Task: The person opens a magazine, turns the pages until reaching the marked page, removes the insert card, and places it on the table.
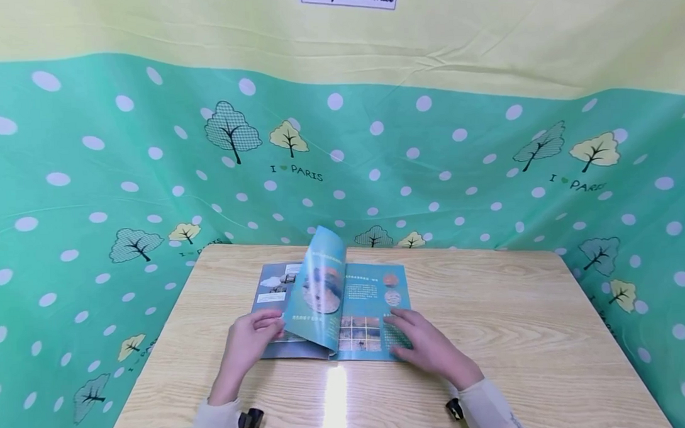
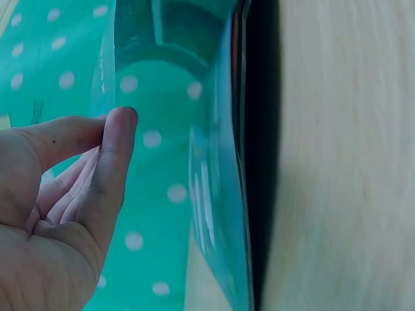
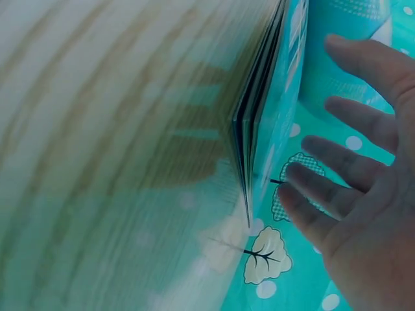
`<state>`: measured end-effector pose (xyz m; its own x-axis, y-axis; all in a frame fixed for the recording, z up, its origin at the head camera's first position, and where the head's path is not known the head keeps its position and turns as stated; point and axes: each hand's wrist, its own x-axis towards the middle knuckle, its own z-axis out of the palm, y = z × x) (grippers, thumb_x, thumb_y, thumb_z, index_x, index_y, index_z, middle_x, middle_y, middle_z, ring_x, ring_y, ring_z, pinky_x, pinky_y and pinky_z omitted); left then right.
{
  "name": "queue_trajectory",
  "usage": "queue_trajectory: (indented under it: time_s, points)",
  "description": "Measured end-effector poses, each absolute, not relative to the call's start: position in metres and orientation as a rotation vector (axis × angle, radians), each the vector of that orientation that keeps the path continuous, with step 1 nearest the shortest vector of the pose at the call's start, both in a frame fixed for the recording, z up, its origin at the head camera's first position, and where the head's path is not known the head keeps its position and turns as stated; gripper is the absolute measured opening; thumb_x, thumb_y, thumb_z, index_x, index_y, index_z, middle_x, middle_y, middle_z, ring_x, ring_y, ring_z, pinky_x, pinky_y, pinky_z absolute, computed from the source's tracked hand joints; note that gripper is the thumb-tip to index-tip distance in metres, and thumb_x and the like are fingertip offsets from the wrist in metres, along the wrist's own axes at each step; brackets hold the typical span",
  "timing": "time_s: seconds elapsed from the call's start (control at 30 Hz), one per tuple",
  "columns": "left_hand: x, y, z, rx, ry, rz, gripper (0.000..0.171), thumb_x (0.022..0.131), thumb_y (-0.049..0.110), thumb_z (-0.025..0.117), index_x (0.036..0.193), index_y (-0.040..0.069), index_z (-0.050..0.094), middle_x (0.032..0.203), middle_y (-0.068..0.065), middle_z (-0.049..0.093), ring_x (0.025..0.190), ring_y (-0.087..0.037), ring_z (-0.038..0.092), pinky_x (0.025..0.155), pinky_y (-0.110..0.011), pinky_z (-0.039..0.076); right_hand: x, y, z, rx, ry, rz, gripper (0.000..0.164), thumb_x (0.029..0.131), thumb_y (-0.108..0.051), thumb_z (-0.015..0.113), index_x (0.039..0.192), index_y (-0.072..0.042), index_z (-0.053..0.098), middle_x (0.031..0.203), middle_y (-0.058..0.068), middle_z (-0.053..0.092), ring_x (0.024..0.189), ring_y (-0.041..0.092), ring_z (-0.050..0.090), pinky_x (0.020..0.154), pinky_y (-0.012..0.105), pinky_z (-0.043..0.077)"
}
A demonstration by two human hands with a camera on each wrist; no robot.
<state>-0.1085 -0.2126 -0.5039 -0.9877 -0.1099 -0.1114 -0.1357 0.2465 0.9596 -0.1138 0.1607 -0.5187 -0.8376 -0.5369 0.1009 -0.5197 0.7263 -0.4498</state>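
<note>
A thin picture book [image 1: 361, 301] with teal pages lies spread on the table. One of its pages [image 1: 327, 271] stands raised and curved over the left side, partly covering a grey-blue page below. My left hand [image 1: 247, 340] pinches the edge of that page between thumb and forefinger, plain in the left wrist view, where the left hand [image 2: 71, 188] fills the lower left. At the book's right edge is my right hand [image 1: 429, 349], fingers spread over the teal page. In the right wrist view the right hand [image 3: 363, 168] shows loosely extended fingers, gripping nothing.
The book is on a light wood table [image 1: 505, 321], with a bright glare streak in front of it. A green dotted cloth [image 1: 374, 150] with printed trees hangs behind and along both sides of the table. Dark wrist-worn devices [image 1: 251, 420] are at both cuffs.
</note>
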Motion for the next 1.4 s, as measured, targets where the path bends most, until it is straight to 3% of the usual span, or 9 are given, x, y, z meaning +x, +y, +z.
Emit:
queue_trajectory:
  time_s: [0.3, 0.8, 1.07, 1.4]
  points:
    - [-0.091, -0.252, -0.511, -0.43, 2.558, 1.726, 0.029, 0.093, 0.009, 0.071, 0.118, -0.005, 0.068, 0.097, -0.014, 0.074, 0.081, -0.022, 0.073, 0.071, -0.026, 0.061, -0.113, 0.164, -0.525, -0.854, 2.825, -0.635, 0.073, 0.083, -0.035, 0.083, 0.145, -0.009, 0.052, 0.152, 0.02, 0.04, 0.139, 0.04, 0.036, 0.111, 0.058, 0.036]
    - [-0.082, -0.267, -0.52, -0.487, 2.654, 1.513, 0.028, 0.093, 0.006, 0.068, 0.115, -0.01, 0.066, 0.092, -0.016, 0.074, 0.075, -0.021, 0.073, 0.065, -0.027, 0.061, -0.113, 0.166, -0.526, -0.842, 2.785, -0.557, 0.069, 0.087, -0.04, 0.078, 0.145, -0.012, 0.052, 0.154, 0.019, 0.038, 0.141, 0.042, 0.032, 0.109, 0.063, 0.035]
    - [-0.081, -0.268, -0.522, -0.458, 2.657, 1.477, 0.028, 0.093, 0.006, 0.067, 0.115, -0.012, 0.065, 0.089, -0.014, 0.074, 0.074, -0.022, 0.073, 0.063, -0.028, 0.061, -0.114, 0.174, -0.524, -0.833, 2.73, -0.609, 0.061, 0.091, -0.035, 0.075, 0.143, -0.012, 0.055, 0.155, 0.017, 0.038, 0.142, 0.042, 0.031, 0.112, 0.061, 0.033]
    - [-0.082, -0.266, -0.52, -0.454, 2.65, 1.468, 0.031, 0.092, 0.008, 0.07, 0.115, -0.012, 0.065, 0.091, -0.015, 0.073, 0.076, -0.023, 0.073, 0.064, -0.028, 0.061, -0.116, 0.182, -0.524, -0.908, 2.728, -0.675, 0.035, 0.099, -0.029, 0.065, 0.128, -0.009, 0.066, 0.137, 0.01, 0.058, 0.13, 0.031, 0.05, 0.107, 0.05, 0.044]
